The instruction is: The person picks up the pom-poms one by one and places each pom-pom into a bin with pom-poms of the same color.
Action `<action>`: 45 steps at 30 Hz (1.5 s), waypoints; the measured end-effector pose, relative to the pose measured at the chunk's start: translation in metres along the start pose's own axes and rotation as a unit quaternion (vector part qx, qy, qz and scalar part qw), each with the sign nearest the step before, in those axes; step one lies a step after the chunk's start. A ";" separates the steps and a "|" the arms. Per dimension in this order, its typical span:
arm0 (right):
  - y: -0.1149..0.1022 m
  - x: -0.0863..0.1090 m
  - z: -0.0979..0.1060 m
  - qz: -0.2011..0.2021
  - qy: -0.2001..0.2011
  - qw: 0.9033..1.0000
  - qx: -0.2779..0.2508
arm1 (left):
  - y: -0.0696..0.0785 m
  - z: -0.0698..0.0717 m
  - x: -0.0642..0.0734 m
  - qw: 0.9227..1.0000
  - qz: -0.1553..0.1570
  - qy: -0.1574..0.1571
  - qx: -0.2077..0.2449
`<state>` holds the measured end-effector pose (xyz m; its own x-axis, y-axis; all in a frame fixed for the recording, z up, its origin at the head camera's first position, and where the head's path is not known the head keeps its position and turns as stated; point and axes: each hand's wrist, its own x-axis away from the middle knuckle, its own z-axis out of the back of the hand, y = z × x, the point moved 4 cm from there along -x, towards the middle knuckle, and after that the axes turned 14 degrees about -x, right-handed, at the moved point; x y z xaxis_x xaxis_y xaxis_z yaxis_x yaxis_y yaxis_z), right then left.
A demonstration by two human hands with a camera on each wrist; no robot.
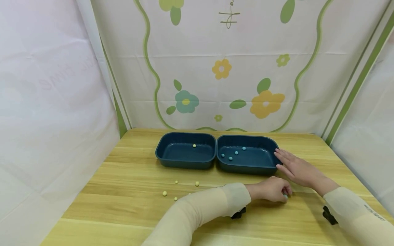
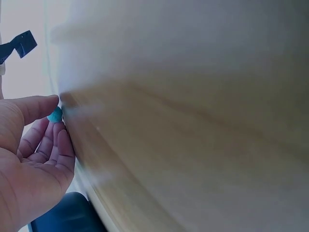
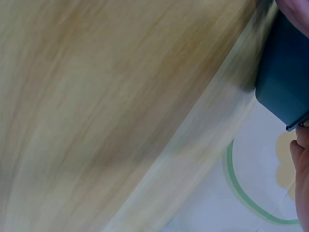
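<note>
My left hand [image 1: 272, 189] is low over the table in front of the right-hand bin, pinching a small blue ball [image 2: 55, 115] between thumb and fingertips. In the head view only a bit of that ball shows under the fingers. Fingers extended, my right hand [image 1: 298, 169] rests at the right end of the dark blue bin [image 1: 246, 169], its fingertips on the rim. Inside this bin lie several blue balls [image 1: 236, 152]. A second dark blue bin [image 1: 184, 164] stands against its left side, with one yellow ball [image 1: 194, 145] in it.
Several yellow balls [image 1: 197, 183] are scattered on the wooden table [image 1: 117, 191] in front of the left bin, one partly hidden by the left sleeve [image 1: 209, 205]. Behind the bins hangs a flower-patterned cloth [image 1: 197, 68], with white cloth on both sides.
</note>
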<state>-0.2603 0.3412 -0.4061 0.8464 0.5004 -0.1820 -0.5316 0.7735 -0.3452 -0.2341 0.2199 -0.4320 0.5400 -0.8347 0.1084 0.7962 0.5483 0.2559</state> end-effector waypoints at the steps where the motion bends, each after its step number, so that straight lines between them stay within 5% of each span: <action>1: 0.000 0.000 0.000 0.000 -0.001 1.000 0.001 | 0.000 0.000 0.000 1.000 -0.001 0.000 0.001; 12: -0.001 -0.001 0.002 0.011 0.009 1.000 0.007 | -0.003 0.005 0.002 0.999 -0.003 0.004 0.038; 23: -0.003 -0.001 0.005 0.013 0.011 1.000 0.013 | -0.007 0.013 0.011 0.995 -0.039 0.009 0.088; 34: -0.003 -0.001 0.003 0.001 -0.002 1.000 0.011 | -0.023 0.034 0.023 0.989 -0.045 0.017 0.142; 45: 0.000 0.000 0.001 0.000 -0.006 1.000 0.019 | -0.046 0.062 0.038 0.973 -0.031 0.068 0.220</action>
<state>-0.2599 0.3414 -0.4053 0.8460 0.5053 -0.1700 -0.5326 0.7873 -0.3105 -0.2675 0.1597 -0.3797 0.5499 -0.8342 -0.0416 0.6504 0.3964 0.6479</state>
